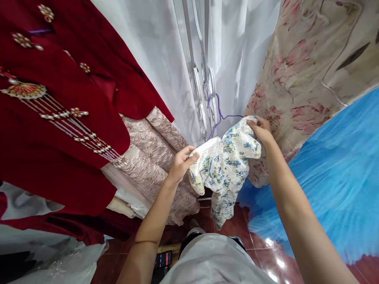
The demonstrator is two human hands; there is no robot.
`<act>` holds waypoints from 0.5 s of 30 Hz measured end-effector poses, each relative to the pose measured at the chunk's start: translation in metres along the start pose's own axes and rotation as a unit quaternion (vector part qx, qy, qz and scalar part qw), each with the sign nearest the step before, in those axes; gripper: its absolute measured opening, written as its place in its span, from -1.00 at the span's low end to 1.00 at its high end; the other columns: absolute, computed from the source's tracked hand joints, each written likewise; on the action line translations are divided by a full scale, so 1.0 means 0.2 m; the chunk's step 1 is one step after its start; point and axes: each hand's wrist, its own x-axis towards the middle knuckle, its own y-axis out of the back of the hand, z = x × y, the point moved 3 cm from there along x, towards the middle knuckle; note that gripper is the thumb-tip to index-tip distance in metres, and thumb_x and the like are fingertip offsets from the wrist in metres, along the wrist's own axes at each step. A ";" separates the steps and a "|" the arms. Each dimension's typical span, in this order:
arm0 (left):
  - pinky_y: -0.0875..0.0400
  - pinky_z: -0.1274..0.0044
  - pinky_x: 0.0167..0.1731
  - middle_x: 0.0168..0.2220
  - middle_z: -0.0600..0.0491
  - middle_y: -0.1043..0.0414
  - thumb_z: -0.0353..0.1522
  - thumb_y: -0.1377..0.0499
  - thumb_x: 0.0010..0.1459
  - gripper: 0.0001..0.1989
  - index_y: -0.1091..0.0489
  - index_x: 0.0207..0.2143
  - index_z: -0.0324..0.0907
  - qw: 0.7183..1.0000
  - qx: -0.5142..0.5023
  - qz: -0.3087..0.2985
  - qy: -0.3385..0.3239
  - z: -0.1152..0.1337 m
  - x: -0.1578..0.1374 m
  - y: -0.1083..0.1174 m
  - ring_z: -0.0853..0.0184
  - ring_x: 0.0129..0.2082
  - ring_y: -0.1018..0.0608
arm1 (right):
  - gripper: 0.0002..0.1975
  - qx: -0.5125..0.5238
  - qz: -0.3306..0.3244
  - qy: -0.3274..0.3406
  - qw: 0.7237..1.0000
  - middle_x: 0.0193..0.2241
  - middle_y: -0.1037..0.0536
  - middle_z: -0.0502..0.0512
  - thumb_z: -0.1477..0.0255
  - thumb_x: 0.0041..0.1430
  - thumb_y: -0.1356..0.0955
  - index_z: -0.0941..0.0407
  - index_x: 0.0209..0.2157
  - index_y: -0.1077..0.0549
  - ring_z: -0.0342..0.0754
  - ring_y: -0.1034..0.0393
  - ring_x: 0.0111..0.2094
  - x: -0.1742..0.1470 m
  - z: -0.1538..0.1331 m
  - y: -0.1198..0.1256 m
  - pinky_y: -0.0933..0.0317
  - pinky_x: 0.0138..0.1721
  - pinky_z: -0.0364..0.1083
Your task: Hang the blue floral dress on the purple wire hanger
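A small white dress with blue and yellow flowers [229, 167] hangs in front of me on a purple wire hanger [219, 114]. My left hand [182, 162] pinches its left shoulder, thumb on top. At the opposite shoulder, my right hand [260, 129] is closed on the cloth near the sleeve. The hanger's hook is up by a white metal rack [204, 86]; whether it rests on the rack I cannot tell. Part of the hanger is hidden inside the neckline.
A red garment with beaded trim [68, 118] and a pink brocade garment [154, 165] hang at left. On the right are a floral dress [296, 79] and blue tulle [331, 173]. White curtains [242, 47] hang behind. Below lies a dark red tiled floor [257, 240], with a phone [163, 259] low in view.
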 end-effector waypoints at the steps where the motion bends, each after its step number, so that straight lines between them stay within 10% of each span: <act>1: -0.29 0.64 -0.58 -0.50 0.16 -0.47 -0.12 -0.42 0.00 -0.57 -0.36 -0.22 -0.15 1.000 0.000 -0.008 0.008 0.00 0.01 0.01 0.45 -0.60 -0.43 | -0.75 0.008 -0.014 -0.018 1.000 -0.35 -0.61 0.15 0.38 0.14 -0.43 0.30 -0.23 -0.56 -0.20 -0.40 -0.39 0.04 0.00 -0.02 -0.25 -0.34 -0.19; 6: -0.48 0.56 -0.34 -0.23 0.01 -0.58 -0.18 -0.42 0.00 -0.61 -0.42 -0.21 -0.18 0.992 0.089 0.030 -0.086 0.13 0.08 0.23 0.33 -0.31 -0.59 | -0.80 0.048 -0.086 -0.122 0.988 -0.48 -0.60 0.08 0.39 0.01 -0.53 0.23 -0.38 -0.57 -0.15 -0.39 -0.53 0.01 -0.03 0.07 -0.23 -0.48 -0.14; 10: -0.46 0.41 0.04 0.00 -0.07 -0.54 -0.26 -0.32 0.14 -0.70 -0.48 -0.10 -0.19 0.944 0.242 0.084 -0.210 0.31 0.08 0.39 0.25 -0.02 -0.57 | -0.76 0.092 -0.212 -0.313 0.921 -0.60 -0.58 0.14 0.43 -0.23 -0.59 0.20 -0.50 -0.56 -0.02 -0.41 -0.64 -0.21 -0.06 0.15 -0.25 -0.59 -0.07; 15: -0.46 0.41 -0.03 -0.10 -0.02 -0.56 -0.33 -0.14 0.31 -0.79 -0.53 -0.10 -0.16 0.872 0.409 0.100 -0.248 0.31 0.17 0.31 0.24 -0.09 -0.57 | -0.81 0.134 -0.151 -0.176 0.964 -0.61 -0.54 0.01 0.26 -0.07 -0.49 0.07 -0.52 -0.49 0.04 -0.45 -0.59 -0.54 -0.19 -0.06 -0.38 -0.51 -0.01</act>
